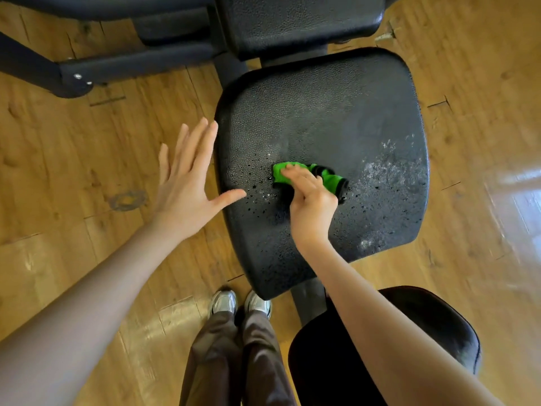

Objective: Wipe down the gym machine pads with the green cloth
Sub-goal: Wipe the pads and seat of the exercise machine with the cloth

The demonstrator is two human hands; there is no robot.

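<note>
A black textured seat pad (336,118) fills the middle of the view, speckled with droplets and a whitish wet patch on its right side. My right hand (311,197) grips a bunched green cloth (282,172) and presses it onto the pad's centre. My left hand (187,177) hovers flat with spread fingers just off the pad's left edge, its thumb over the edge. A second black pad (301,22) sits behind the seat, and a third pad (433,326) lies partly under my right forearm.
The machine's dark metal frame (96,68) runs across the upper left on a wooden floor (73,171). My own legs and grey shoes (240,301) stand just in front of the seat pad.
</note>
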